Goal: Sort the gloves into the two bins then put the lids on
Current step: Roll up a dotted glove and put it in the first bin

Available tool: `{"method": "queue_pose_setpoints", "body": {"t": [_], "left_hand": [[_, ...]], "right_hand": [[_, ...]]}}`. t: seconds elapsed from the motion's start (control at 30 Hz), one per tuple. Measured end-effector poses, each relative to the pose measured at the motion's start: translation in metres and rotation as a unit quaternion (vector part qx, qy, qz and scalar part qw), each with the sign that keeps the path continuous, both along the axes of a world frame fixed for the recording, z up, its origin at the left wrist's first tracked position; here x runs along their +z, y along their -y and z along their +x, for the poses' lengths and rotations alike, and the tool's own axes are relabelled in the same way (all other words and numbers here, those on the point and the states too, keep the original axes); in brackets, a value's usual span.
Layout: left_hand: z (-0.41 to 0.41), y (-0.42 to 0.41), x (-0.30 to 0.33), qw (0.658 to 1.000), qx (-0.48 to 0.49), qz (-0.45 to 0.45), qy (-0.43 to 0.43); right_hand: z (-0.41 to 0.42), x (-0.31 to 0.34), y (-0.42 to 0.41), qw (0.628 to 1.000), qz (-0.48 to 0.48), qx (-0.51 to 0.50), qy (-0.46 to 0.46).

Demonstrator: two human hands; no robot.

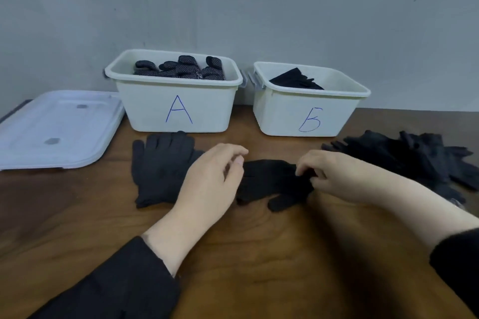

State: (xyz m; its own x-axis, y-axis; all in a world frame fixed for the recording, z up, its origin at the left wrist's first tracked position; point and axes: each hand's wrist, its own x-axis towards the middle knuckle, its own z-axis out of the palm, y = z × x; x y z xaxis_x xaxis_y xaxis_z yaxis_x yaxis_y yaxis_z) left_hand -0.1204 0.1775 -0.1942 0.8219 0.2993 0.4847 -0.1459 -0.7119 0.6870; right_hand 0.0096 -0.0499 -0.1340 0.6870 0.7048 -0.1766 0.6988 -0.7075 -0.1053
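Two white bins stand at the back of the table. Bin A (176, 111) holds several dotted black gloves (181, 68); bin Б (305, 116) holds plain black gloves (295, 79). A plain black glove (160, 166) lies flat in front of bin A. A second black glove (269, 181) lies crosswise at the middle of the table. My right hand (337, 176) pinches its right end. My left hand (215, 176) hovers over its left end with fingers loosely curled, covering part of both gloves. A pile of black gloves (420, 160) lies at the right.
A white lid (57, 129) rests at the table's left edge, against the grey wall. The brown wooden table (259, 254) stretches toward me under my dark sleeves.
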Motion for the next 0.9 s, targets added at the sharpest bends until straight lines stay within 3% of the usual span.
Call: {"method": "queue_pose_setpoints", "body": {"t": [0.1,0.23,0.37,0.5,0.57,0.67,0.8,0.9], "left_hand": [[0.000,0.014,0.000,0.988,-0.096,0.106,-0.064],[0.005,0.027,-0.006,0.960,-0.156,0.195,-0.129],[0.004,0.026,-0.009,0.957,-0.144,0.217,-0.128],[0.007,0.025,-0.009,0.962,-0.123,0.206,-0.126],[0.007,0.024,-0.008,0.975,-0.108,0.169,-0.091],[0.005,0.019,-0.006,0.993,-0.098,-0.010,-0.065],[0.004,0.004,0.000,0.978,-0.102,-0.176,-0.043],[0.004,0.001,0.003,0.952,-0.133,-0.269,-0.056]], "right_hand": [[0.005,-0.014,0.014,0.998,-0.047,0.025,-0.029],[0.007,-0.032,0.014,0.995,0.034,0.069,0.058],[-0.004,-0.038,0.004,0.989,0.082,0.081,0.090],[-0.023,-0.014,-0.016,0.988,0.138,0.043,0.052],[-0.031,0.001,-0.027,0.985,0.164,0.030,0.035],[-0.036,0.027,-0.034,0.981,0.192,-0.002,-0.013],[-0.029,0.049,-0.030,0.982,0.179,-0.033,-0.055],[-0.026,0.058,-0.031,0.950,0.290,-0.068,-0.089]]}}
